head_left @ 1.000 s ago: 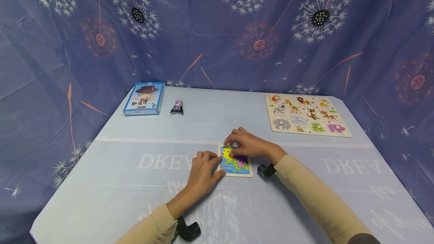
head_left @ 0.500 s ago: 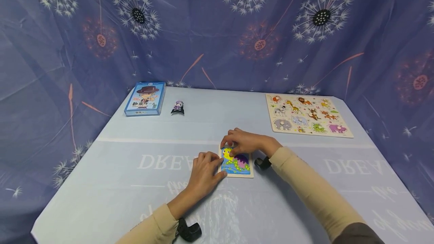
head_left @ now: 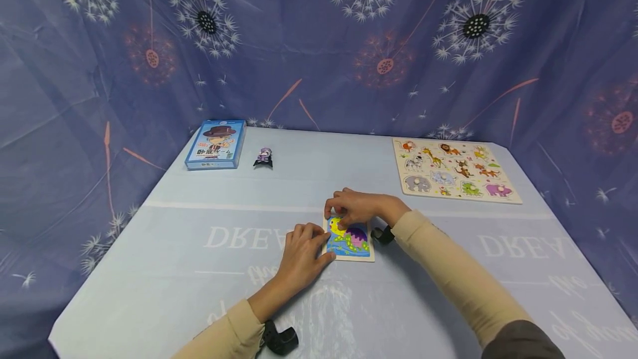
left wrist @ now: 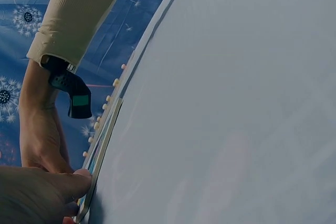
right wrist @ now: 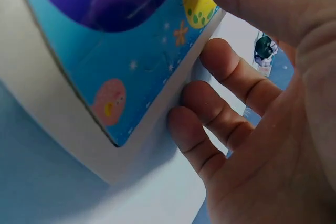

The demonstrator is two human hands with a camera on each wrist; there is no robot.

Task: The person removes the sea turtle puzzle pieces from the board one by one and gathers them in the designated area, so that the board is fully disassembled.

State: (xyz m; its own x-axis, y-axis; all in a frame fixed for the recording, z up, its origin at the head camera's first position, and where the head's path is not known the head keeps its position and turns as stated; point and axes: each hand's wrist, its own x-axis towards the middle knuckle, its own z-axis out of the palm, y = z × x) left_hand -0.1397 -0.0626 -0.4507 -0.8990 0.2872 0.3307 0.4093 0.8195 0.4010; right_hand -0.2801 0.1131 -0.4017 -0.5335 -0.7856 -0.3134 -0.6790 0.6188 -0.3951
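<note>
A small jigsaw puzzle (head_left: 351, 245) with a turtle picture in a pale wooden frame lies on the table in the head view. My left hand (head_left: 301, 254) grips its left side, the thumb at the near left corner. Above it my right hand (head_left: 361, 206) has the thumb on the turtle's yellow head and its fingers bent at the far edge. In the right wrist view, three fingertips (right wrist: 194, 100) sit along the frame's outer edge, beside the blue picture (right wrist: 115, 66). The left wrist view shows the puzzle (left wrist: 102, 161) edge-on, beside the left thumb (left wrist: 79, 182).
A blue box (head_left: 214, 145) with a cartoon figure stands at the back left. Next to it is a small purple and black object (head_left: 263, 158). At the back right lies an animal peg board (head_left: 453, 172). A patterned blue curtain (head_left: 279, 26) hangs behind the table.
My right hand has shifted slightly left along the puzzle's far edge, and more of the purple shell shows. The left hand stays at the left side.
</note>
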